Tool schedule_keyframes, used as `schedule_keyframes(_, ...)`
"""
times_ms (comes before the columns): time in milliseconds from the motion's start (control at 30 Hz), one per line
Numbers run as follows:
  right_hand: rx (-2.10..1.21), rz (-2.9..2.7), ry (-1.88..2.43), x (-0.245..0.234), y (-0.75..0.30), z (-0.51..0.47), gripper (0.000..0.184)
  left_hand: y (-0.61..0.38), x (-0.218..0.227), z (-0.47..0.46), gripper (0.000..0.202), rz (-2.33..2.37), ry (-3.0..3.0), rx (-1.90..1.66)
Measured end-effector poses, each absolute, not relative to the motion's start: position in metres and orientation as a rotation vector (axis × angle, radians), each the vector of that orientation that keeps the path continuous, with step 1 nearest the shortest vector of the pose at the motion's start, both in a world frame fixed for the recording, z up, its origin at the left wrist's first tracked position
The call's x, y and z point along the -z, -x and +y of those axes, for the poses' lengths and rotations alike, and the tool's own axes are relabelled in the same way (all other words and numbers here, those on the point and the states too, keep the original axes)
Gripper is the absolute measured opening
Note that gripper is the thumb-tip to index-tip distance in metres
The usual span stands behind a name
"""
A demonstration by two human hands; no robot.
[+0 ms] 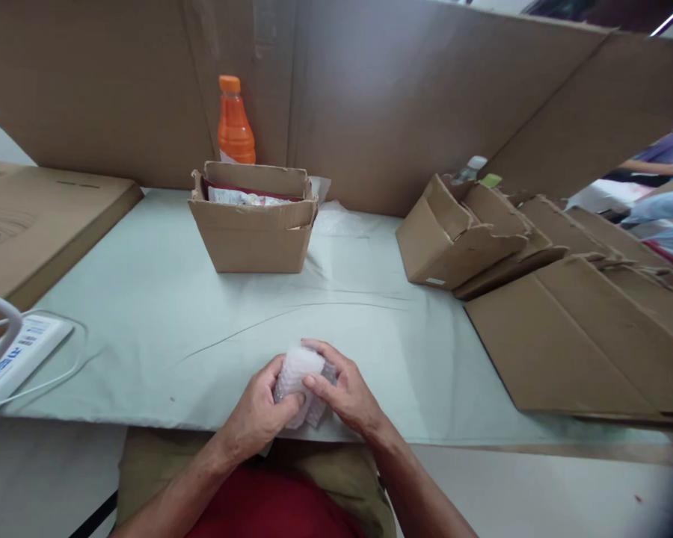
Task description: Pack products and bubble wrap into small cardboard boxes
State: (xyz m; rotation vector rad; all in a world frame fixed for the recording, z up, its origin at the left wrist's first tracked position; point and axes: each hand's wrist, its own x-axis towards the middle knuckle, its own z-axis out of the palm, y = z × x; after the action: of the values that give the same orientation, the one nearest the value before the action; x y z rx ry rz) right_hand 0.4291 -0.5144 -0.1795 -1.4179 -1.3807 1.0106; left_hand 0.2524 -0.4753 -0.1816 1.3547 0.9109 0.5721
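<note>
Left hand [261, 411] and right hand [352, 392] on one piece of bubble wrap [298, 372], bottom centre of the frame.
Fingers of both hands curl part-closed round it, holding it, two thumbs on its near face; one carton [258, 239] stands upper left of centre, one orange bottle [236, 127] behind it; one white strip [25, 355] lies far left; the boxes [572, 336] at right overlap too much to count.

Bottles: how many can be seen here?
2: an orange bottle behind the open box at centre-left, and apparently a clear bottle, partly hidden, in or behind the right-hand cartons. Others may be hidden.
</note>
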Motion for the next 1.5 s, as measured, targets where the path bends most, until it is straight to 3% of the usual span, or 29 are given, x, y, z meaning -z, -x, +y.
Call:
schedule_keyframes(100,-1.002,-1.272,1.356,0.181,-0.427,-0.512,0.036,-0.250,0.186,-0.474,0.043,0.802,-1.213,-0.531)
schedule_keyframes(200,-0.961,-1.126,1.377,0.183,-0.428,-0.511,0.035,-0.247,0.191,-0.472,0.053,0.663,-1.076,-0.486)
schedule_keyframes(400,-1.018,-1.099,1.391,0.183,-0.436,-0.512,0.040,-0.247,0.184,-0.466,0.036,0.779,-1.217,-0.449)
schedule_keyframes(567,-1.114,-1.244,1.361,0.176,-0.443,-0.516,0.057,-0.247,0.174,-0.459,0.028,0.851,-1.429,-0.371)
schedule_keyframes(733,-1.151,-1.220,1.369,0.176,-0.446,-0.512,0.028,-0.248,0.171,-0.449,0.028,0.838,-1.544,-0.325)
schedule_keyframes(1067,-1.116,-0.991,1.384,0.188,-0.448,-0.498,0.034,-0.252,0.178,-0.422,0.041,0.791,-1.479,-0.440)
schedule_keyframes(1333,-1.205,-0.955,1.377,0.193,-0.453,-0.495,0.038,-0.246,0.179,-0.411,0.039,0.806,-1.589,-0.354)
schedule_keyframes(1400,-1.184,-0.895,1.381,0.194,-0.454,-0.495,0.035,-0.243,0.170,-0.402,0.042,0.875,-1.722,-0.464)
schedule_keyframes(1500,-1.157,-0.841,1.392,0.195,-0.455,-0.494,0.035,-0.239,0.148,-0.375,0.044,1.033,-2.036,-0.914)
